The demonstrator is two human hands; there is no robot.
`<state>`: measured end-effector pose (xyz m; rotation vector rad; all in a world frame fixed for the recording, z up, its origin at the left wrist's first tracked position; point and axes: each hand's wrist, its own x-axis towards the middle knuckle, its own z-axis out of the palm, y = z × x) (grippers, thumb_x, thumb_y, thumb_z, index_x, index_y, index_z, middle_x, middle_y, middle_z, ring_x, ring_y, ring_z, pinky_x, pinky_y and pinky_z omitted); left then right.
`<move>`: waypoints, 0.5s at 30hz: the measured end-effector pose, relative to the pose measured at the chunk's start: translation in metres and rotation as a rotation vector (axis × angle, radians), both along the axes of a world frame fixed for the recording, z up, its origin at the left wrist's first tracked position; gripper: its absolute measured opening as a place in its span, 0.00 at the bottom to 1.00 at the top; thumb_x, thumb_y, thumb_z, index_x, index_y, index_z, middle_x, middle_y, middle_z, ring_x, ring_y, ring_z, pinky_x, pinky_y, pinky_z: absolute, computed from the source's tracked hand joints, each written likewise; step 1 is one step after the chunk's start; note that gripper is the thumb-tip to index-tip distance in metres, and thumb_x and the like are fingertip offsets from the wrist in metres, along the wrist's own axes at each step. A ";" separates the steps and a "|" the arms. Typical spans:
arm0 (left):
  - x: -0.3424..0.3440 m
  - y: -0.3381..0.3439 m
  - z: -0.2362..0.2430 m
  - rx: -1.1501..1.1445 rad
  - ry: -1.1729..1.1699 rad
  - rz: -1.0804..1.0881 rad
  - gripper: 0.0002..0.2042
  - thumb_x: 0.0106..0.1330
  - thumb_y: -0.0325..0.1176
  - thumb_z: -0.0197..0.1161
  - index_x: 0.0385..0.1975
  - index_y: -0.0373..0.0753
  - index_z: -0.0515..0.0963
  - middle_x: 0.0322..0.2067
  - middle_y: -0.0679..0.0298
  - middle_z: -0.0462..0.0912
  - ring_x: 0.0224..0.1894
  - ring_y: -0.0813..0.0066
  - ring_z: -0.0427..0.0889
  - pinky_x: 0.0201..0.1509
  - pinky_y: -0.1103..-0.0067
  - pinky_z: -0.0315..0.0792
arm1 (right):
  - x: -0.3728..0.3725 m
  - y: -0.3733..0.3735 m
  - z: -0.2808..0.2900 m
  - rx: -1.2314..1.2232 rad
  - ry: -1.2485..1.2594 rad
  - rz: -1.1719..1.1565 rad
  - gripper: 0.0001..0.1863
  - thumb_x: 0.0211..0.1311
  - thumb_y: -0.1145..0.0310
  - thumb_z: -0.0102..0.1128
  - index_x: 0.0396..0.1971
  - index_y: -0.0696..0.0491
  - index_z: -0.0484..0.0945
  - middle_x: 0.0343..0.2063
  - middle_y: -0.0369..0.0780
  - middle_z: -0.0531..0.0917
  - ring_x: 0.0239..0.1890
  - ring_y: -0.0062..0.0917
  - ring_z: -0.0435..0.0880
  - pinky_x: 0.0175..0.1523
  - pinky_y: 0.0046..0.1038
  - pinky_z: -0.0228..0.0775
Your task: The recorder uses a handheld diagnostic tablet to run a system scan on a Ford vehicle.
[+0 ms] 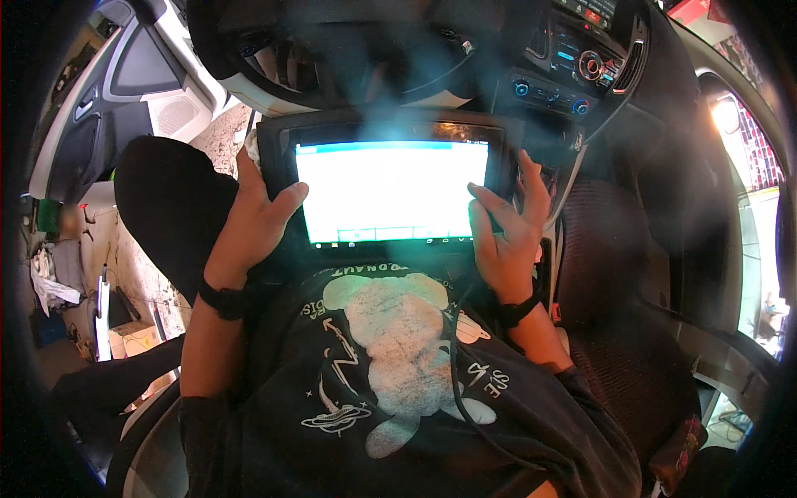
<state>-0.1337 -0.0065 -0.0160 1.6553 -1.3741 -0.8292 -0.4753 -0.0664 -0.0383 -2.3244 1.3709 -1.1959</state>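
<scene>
A black tablet (390, 187) in a thick case rests over my lap in a car seat, its screen glowing bright white. My left hand (253, 220) grips its left side, thumb on the screen's edge, fingers mostly hidden behind the case. My right hand (506, 232) holds the right side, with its index finger bent over onto the screen near the right edge and other fingers around the case. I wear dark wristbands on both wrists. A thin black cable (455, 365) runs down across my dark printed T-shirt.
Above the tablet are the steering wheel (349, 79) and the console controls (589, 66), with a grey cable (573, 174) at right. The left door (149, 75) is open onto a floor with a cardboard box (133, 340). A dark passenger seat (614, 290) is to my right.
</scene>
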 end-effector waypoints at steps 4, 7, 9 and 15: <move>-0.002 0.001 0.004 0.035 0.056 0.007 0.40 0.66 0.38 0.63 0.72 0.28 0.48 0.67 0.44 0.63 0.69 0.55 0.63 0.76 0.67 0.54 | -0.002 0.000 0.000 0.008 -0.010 0.009 0.10 0.64 0.66 0.66 0.43 0.46 0.90 0.71 0.50 0.64 0.72 0.45 0.61 0.73 0.47 0.51; 0.002 0.000 -0.002 0.040 -0.044 0.059 0.38 0.66 0.37 0.63 0.70 0.28 0.51 0.63 0.45 0.66 0.65 0.57 0.67 0.74 0.68 0.58 | -0.002 0.000 0.001 0.014 -0.015 0.005 0.10 0.64 0.66 0.65 0.43 0.46 0.90 0.71 0.50 0.65 0.72 0.45 0.61 0.72 0.47 0.52; -0.003 0.000 0.008 0.090 0.069 0.025 0.37 0.66 0.37 0.63 0.69 0.30 0.52 0.61 0.47 0.67 0.62 0.59 0.69 0.72 0.67 0.62 | -0.002 0.000 0.000 0.012 -0.013 0.000 0.11 0.64 0.66 0.65 0.43 0.46 0.90 0.71 0.50 0.65 0.72 0.45 0.61 0.72 0.47 0.53; -0.005 0.000 0.006 0.071 0.082 0.051 0.36 0.68 0.35 0.61 0.71 0.33 0.49 0.60 0.50 0.68 0.60 0.63 0.71 0.68 0.68 0.66 | -0.002 0.000 0.002 0.002 -0.037 0.004 0.10 0.64 0.67 0.65 0.43 0.47 0.90 0.70 0.51 0.65 0.71 0.46 0.63 0.71 0.45 0.56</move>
